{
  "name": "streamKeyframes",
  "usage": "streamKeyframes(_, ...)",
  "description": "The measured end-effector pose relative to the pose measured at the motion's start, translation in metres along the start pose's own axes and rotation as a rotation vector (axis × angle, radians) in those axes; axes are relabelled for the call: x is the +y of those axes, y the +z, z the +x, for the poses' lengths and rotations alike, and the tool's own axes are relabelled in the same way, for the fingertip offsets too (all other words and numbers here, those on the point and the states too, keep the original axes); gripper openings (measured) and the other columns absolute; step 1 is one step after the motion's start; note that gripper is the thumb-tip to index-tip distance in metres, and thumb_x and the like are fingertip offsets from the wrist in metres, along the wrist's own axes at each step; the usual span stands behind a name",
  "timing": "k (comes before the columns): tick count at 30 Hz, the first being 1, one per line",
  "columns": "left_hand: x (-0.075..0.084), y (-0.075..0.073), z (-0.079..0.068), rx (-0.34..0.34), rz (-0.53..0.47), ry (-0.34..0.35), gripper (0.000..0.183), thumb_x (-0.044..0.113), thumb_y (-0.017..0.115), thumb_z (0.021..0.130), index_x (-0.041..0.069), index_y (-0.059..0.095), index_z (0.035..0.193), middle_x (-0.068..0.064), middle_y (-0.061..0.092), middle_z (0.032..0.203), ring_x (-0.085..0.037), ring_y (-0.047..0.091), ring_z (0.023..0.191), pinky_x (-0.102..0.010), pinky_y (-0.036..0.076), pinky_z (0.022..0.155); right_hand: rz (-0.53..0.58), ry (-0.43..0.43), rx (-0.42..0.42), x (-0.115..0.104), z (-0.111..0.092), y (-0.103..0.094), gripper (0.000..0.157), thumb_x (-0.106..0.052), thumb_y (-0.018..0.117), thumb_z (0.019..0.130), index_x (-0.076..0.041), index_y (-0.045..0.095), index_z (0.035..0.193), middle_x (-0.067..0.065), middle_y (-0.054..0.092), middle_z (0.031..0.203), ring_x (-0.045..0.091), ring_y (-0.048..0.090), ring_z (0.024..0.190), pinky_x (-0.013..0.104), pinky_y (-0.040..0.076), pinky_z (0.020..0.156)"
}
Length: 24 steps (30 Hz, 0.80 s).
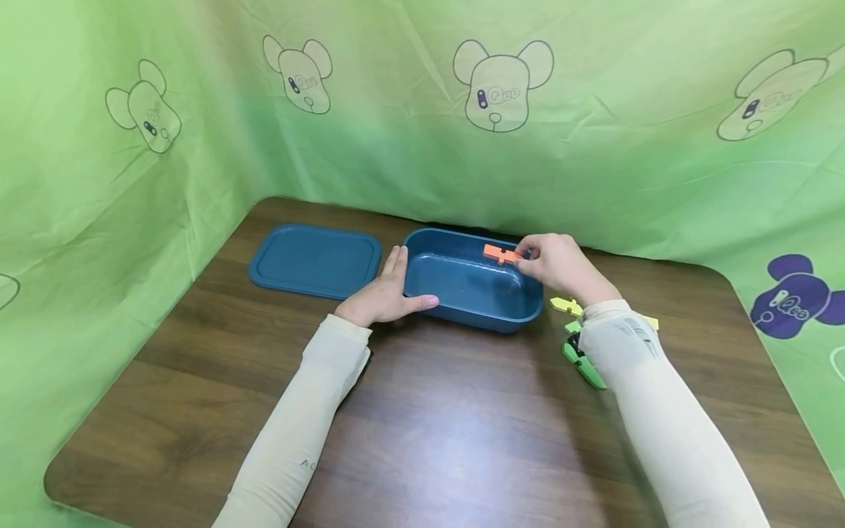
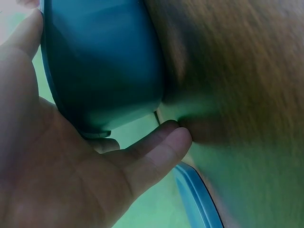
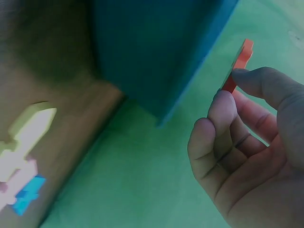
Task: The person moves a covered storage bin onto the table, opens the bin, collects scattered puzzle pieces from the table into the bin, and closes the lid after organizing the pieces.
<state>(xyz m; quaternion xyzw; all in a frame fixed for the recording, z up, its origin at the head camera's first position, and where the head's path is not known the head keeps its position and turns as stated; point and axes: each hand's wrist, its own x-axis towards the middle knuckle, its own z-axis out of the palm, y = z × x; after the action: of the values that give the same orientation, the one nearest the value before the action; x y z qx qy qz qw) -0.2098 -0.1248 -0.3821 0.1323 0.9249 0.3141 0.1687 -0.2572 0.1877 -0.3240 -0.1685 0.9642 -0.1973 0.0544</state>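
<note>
A dark blue rectangular box (image 1: 462, 317) stands uncovered on the table. At its left end rests my left hand (image 1: 386, 292), fingers straight and thumb spread along the near rim; the left wrist view shows this hand (image 2: 71, 161) close against the box wall (image 2: 104, 61). Above the far right part of the box, my right hand (image 1: 557, 262) pinches one end of a flat orange notched piece (image 1: 499, 254). In the right wrist view the orange piece (image 3: 241, 59) sits between thumb and forefinger of the hand (image 3: 256, 156).
Left of the box lies a flat blue lid (image 1: 315, 258). Beside the box's right end are a yellow notched piece (image 1: 565, 306) and green pieces (image 1: 584, 364), partly under the right forearm. Pink (image 3: 21, 180) and blue (image 3: 29, 194) pieces also lie there. A green curtain (image 1: 396, 132) hangs behind.
</note>
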Motion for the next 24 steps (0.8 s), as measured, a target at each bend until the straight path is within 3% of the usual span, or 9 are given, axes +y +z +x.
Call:
streamKeyframes(11, -0.002, -0.002, 0.002, 0.011, -0.002, -0.009, 0.117, 0.067, 0.061, 0.091, 0.013, -0.015, 0.161, -0.003, -0.02, 0.167, -0.03, 0.017, 0.151, -0.045, 0.026, 0.116, -0.033, -0.078, -0.018, -0.041, 0.031, -0.008, 0.025, -0.018, 0.062, 0.095, -0.003, 0.07, 0.113, 0.013, 0.068, 0.092, 0.029, 0.058, 0.082, 0.042, 0.046, 0.071)
streamKeyframes(19, -0.002, -0.001, 0.004, 0.005, -0.021, -0.02, 0.116, 0.064, 0.063, 0.092, 0.014, -0.015, 0.161, -0.002, -0.02, 0.167, -0.032, 0.02, 0.15, -0.047, 0.028, 0.115, -0.023, -0.115, -0.037, -0.062, 0.057, 0.002, 0.021, -0.017, 0.065, 0.094, -0.003, 0.072, 0.109, 0.013, 0.067, 0.094, 0.03, 0.057, 0.085, 0.043, 0.045, 0.076)
streamKeyframes(24, 0.0, 0.001, 0.004, 0.002, -0.021, -0.023, 0.116, 0.065, 0.063, 0.091, 0.015, -0.016, 0.161, -0.003, -0.02, 0.167, -0.033, 0.023, 0.149, -0.047, 0.031, 0.114, -0.023, -0.125, -0.061, -0.068, 0.066, 0.008, 0.021, -0.016, 0.064, 0.094, -0.002, 0.072, 0.109, 0.011, 0.067, 0.088, 0.027, 0.058, 0.076, 0.041, 0.046, 0.071)
